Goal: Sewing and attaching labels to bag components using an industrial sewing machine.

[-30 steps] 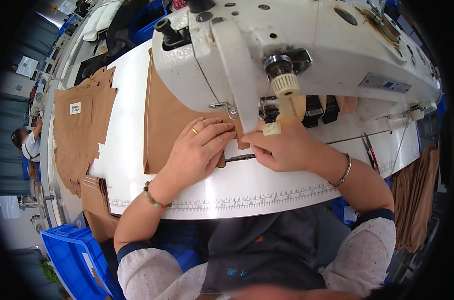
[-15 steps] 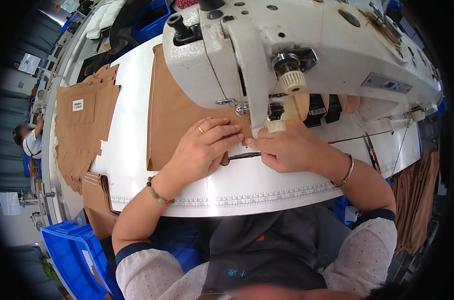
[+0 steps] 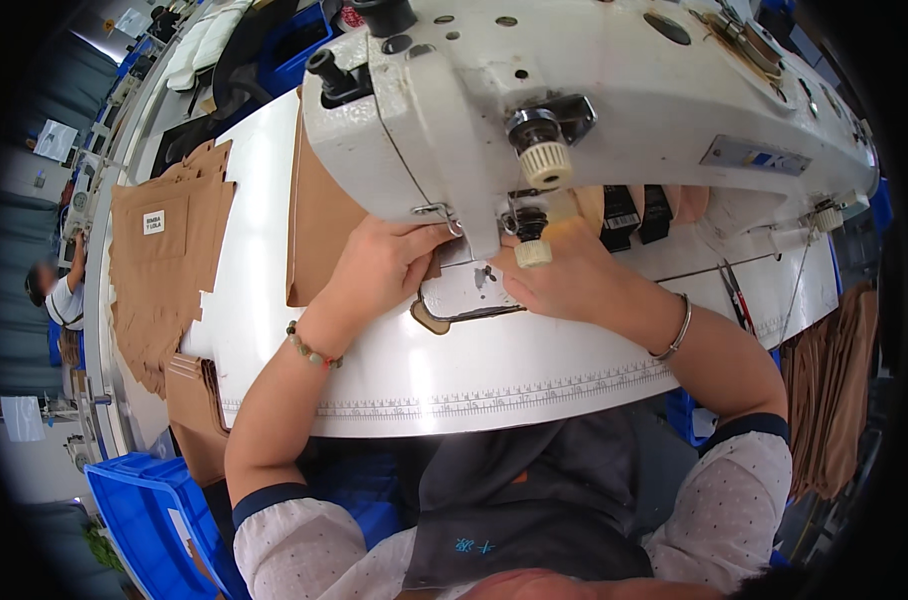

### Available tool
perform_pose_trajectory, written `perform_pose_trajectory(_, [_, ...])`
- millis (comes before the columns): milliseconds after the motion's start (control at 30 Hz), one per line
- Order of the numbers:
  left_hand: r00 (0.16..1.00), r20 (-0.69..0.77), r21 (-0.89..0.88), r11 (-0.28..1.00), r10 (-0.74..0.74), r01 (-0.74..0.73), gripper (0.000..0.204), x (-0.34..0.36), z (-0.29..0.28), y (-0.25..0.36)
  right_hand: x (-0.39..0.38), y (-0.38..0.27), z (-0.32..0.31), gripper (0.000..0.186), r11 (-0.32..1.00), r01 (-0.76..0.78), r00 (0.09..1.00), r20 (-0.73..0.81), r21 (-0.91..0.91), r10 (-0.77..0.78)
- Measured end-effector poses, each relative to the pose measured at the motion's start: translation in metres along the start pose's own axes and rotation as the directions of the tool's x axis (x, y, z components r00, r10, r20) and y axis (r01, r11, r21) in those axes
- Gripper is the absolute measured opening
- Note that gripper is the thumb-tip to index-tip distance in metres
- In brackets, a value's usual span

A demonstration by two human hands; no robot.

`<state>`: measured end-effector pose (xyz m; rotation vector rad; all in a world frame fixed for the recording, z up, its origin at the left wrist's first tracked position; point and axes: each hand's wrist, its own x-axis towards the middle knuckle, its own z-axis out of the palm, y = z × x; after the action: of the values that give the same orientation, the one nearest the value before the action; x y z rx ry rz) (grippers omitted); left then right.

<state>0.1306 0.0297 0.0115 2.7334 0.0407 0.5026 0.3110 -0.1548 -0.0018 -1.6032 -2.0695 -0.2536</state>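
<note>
A white sewing machine (image 3: 614, 110) stands over the white table, its needle area partly hidden by its head. A flat brown fabric piece (image 3: 319, 210) lies to the left of the machine head, and one corner shows beneath my left hand (image 3: 379, 270). That hand's thumb and fingers are pinched together on the fabric's edge beside the presser foot. To the right of the needle, my right hand (image 3: 564, 275) rests by the metal throat plate (image 3: 469, 290). Its fingers are mostly hidden behind the machine's lower knob (image 3: 533, 253), so their hold is unclear.
A stack of brown fabric pieces (image 3: 134, 290) lies at the left, with folded brown pieces (image 3: 196, 410) below. Red-handled scissors (image 3: 739, 300) lie at the right. A printed ruler (image 3: 504, 400) follows the front edge. A blue crate (image 3: 149, 510) stands lower left; brown fabric hangs (image 3: 829, 390) at right.
The brown fabric has moved away from me, uncovering the throat plate. Both hands have moved farther in toward the needle, and my left fingers have gone from lying flat to pinching.
</note>
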Motion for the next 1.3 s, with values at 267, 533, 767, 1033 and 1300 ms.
perform_pose_trajectory(267, [0.999, -0.042, 0.100, 0.994, -0.033, 0.037, 0.033, 0.000, 0.002, -0.011, 0.001, -0.004, -0.001, 0.020, 1.000, -0.011, 1.000, -0.018, -0.007, 0.011])
perform_pose_trajectory(533, [0.978, -0.155, 0.072, 0.986, -0.140, 0.152, 0.022, -0.006, -0.028, -0.023, -0.003, -0.012, -0.005, 0.010, 0.999, 0.015, 1.000, 0.004, -0.040, -0.015])
perform_pose_trajectory(767, [0.904, -0.045, 0.497, 0.776, -0.425, 0.389, 0.024, -0.036, -0.031, 0.044, -0.003, -0.037, -0.007, 0.038, 0.944, 0.167, 0.982, 0.033, 0.286, -0.184])
perform_pose_trajectory(1033, [0.974, -0.052, 0.461, 0.860, -0.219, 0.218, 0.025, -0.015, -0.036, 0.058, -0.003, -0.048, -0.011, 0.064, 0.904, 0.278, 0.904, 0.230, 0.324, -0.360])
perform_pose_trajectory(1300, [0.880, 0.283, -0.406, 0.784, -0.381, 0.470, 0.013, -0.007, -0.020, 0.014, -0.005, -0.043, 0.005, 0.032, 0.899, 0.430, 0.902, -0.093, 0.085, -0.422])
